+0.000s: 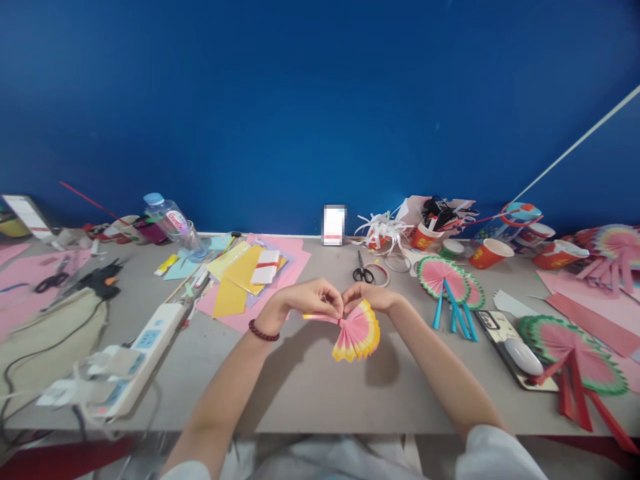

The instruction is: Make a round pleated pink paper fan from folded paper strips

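Both my hands meet above the middle of the grey table (pixel 310 387). Between them hangs a pleated pink paper fan with a yellow edge (pixel 357 332), spread downward and to the right. My left hand (pixel 310 298), with a dark red bead bracelet at the wrist, pinches the fan's folded left end. My right hand (pixel 367 297) pinches the fan at its top where the pleats gather. The fingertips of the two hands touch.
Black scissors (pixel 361 270) lie just beyond my hands. Yellow and pink paper sheets (pixel 245 273) lie to the left, with a white power strip (pixel 145 347) and a water bottle (pixel 173 220). Finished pink-green fans (pixel 450 283), red cups (pixel 490 253) and a phone (pixel 515 347) sit to the right.
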